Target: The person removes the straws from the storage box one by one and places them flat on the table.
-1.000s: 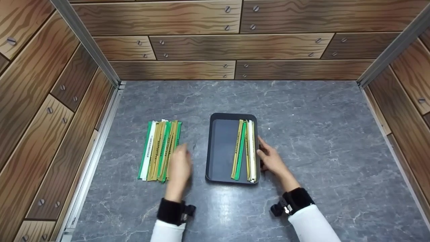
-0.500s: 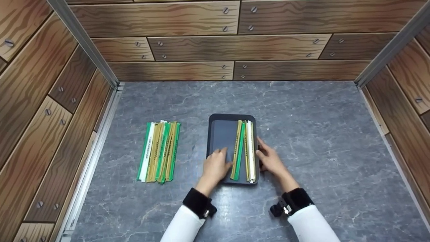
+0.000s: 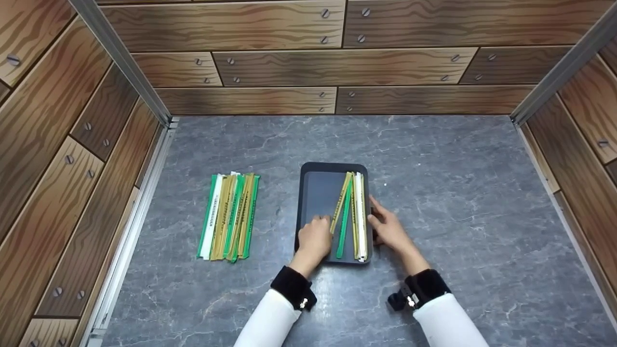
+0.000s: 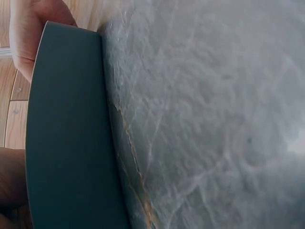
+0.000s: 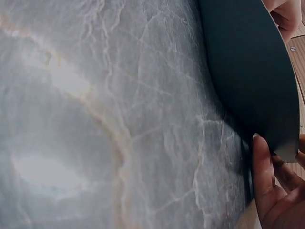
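A dark grey tray (image 3: 313, 193) stands mid-table with several long, slim stick packets inside. At its right side lie a white packet (image 3: 360, 217) and gold ones close together. A green packet (image 3: 344, 219) slants beside them. My left hand (image 3: 315, 236), fingers curled, reaches inside the tray and grips the lower end of a slanting gold packet (image 3: 341, 202); the fingertips are hidden. My right hand (image 3: 388, 229) holds the tray's right side; in the right wrist view its fingers (image 5: 262, 167) lie along the outer wall near the corner.
Left of the tray, a pile of green, white and gold stick packets (image 3: 229, 217) lies side by side on the grey marbled table (image 3: 434, 144). Wood-patterned walls (image 3: 279, 67) close off the back and both sides. A metal rail (image 3: 140, 207) runs along the left edge.
My left hand has moved right from beside the pile into the tray. The gold packet now slants more, its upper end farther right across the green one. The right hand has stayed at the tray.
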Motion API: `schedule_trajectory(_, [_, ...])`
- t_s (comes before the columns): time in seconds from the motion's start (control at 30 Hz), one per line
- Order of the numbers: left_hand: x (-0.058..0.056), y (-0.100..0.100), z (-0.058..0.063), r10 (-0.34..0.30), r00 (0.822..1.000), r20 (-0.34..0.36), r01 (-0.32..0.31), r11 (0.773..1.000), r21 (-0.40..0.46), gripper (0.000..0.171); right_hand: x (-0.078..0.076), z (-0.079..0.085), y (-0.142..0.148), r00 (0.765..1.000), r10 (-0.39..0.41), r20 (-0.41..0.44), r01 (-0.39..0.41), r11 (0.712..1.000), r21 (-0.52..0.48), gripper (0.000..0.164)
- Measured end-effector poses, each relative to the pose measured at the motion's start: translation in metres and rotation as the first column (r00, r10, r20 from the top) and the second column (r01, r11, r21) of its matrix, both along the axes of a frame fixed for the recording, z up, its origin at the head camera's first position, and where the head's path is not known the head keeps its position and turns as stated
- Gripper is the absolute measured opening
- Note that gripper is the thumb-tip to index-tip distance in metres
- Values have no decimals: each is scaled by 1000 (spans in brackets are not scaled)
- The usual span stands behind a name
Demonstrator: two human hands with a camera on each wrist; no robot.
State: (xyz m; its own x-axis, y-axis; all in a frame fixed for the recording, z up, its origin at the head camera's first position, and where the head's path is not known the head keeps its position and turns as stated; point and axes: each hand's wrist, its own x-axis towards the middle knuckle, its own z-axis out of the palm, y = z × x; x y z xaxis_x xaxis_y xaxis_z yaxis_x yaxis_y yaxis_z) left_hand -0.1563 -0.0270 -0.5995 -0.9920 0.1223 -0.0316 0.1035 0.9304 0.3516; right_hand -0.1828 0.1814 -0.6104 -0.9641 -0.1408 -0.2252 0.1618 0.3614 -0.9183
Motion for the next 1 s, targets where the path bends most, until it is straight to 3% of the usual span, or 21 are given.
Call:
schedule_trajectory(0.1, [1,0,0,-3,1000,-16,3,1000,6,9,-1,0,0,1000,6,-20,-5,1000,11,58])
schedule_trajectory(0.33, [1,-2,1,-7,1000,3,7,1000,20,7,-2,-2,-1,1000,-3,-20,3,1000,7,58])
schedule_trajectory(0.47, [1,-8,8,-1,999,41,-1,999,42,15,-2,-2,-1,999,-11,-42,12,999,35,58])
schedule_trajectory(0.57, [1,-16,17,11,999,47,-16,993,120,33,-1,-1,0,999,-9,-52,12,999,52,58])
schedule_trajectory(0.67, [2,-27,26,32,998,52,-43,969,242,46,-1,0,0,999,-10,-46,12,999,45,58])
schedule_trajectory(0.77, [4,-41,34,59,995,81,-85,928,363,49,-1,0,0,999,-5,-33,6,999,34,59])
schedule_trajectory(0.9, [8,-65,38,97,992,80,-122,888,443,49,-1,1,0,1000,7,-15,-7,999,31,60])
schedule_trajectory(1.0, [11,-88,35,134,990,34,-134,883,451,49,-1,2,0,1000,8,-17,-7,998,61,59])
